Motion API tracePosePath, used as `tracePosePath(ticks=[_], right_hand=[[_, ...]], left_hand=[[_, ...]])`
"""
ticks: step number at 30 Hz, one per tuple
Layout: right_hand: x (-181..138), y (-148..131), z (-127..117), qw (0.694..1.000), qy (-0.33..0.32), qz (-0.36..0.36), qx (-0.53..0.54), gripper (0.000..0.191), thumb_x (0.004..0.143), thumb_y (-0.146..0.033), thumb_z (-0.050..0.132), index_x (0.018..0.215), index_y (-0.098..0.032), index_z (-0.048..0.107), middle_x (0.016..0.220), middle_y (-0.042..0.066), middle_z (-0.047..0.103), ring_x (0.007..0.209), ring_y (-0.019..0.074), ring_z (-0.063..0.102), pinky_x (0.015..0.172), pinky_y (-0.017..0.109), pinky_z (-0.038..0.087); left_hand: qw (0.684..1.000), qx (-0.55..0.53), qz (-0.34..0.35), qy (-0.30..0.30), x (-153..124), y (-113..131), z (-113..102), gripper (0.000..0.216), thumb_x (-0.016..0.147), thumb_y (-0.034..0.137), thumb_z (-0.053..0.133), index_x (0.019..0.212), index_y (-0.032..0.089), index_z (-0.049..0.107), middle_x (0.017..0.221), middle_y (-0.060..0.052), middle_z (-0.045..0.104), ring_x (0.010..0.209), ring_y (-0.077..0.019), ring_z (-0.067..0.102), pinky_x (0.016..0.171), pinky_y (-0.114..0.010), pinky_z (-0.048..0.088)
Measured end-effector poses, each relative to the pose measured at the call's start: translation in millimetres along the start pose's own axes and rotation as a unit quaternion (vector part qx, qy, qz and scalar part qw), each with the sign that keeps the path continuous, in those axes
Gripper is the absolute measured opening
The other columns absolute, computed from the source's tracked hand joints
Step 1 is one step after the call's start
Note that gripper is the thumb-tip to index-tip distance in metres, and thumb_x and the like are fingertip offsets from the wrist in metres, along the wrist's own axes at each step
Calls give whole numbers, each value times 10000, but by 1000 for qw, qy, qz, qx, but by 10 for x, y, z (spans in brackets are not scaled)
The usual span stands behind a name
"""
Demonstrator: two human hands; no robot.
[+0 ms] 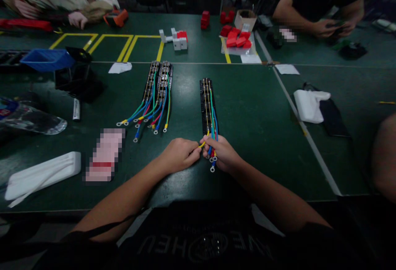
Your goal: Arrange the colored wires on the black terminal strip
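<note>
A long black terminal strip [207, 100] with metal bars along it lies on the table in front of me. Green, blue, red and yellow wires with ring terminals [212, 169] come off its near end. My right hand [225, 152] is closed around this wire bundle just below the strip. Between the thumb and finger of my left hand [182, 154] is the yellow wire [202, 144], pulled out to the left of the others. Two similar strips [158, 82] lie side by side further left, their coloured wires fanned toward me.
Left are a pixelated pink item [105, 154], a white power bank [43, 175] with cable, a plastic bottle [37, 117] and a blue bin [48, 58]. Red parts [238, 39] and grey blocks [179, 41] sit farther back. A white device [309, 105] lies right. Two people sit across the table.
</note>
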State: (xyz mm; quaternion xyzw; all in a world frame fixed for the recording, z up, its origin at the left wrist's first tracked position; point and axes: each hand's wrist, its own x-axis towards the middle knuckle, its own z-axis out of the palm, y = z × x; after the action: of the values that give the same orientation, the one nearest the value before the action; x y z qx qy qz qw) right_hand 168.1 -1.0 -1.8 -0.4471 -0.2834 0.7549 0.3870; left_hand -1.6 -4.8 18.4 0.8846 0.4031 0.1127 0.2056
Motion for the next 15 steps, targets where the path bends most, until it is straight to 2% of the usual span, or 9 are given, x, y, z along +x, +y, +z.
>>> tracePosePath(ticks=[6,15], right_hand=[[9,9,-3,1000,6,0,-1,195,799,-334,643,759,-148,598,480,-40,536,421,87,527,436,196,393],[6,5,-6,1000,1,6,4,182,824,-313,619,769,-141,599,496,-39,531,426,83,527,450,196,395]], left_hand=[[1000,-21,7,-6,-2,-7,-5,368,950,289,343,729,151,604,621,-6,582,561,-109,522,582,-238,353],[1000,5,10,2,8,-10,5,324,925,285,384,723,152,600,608,-2,570,544,-107,512,559,-233,335]])
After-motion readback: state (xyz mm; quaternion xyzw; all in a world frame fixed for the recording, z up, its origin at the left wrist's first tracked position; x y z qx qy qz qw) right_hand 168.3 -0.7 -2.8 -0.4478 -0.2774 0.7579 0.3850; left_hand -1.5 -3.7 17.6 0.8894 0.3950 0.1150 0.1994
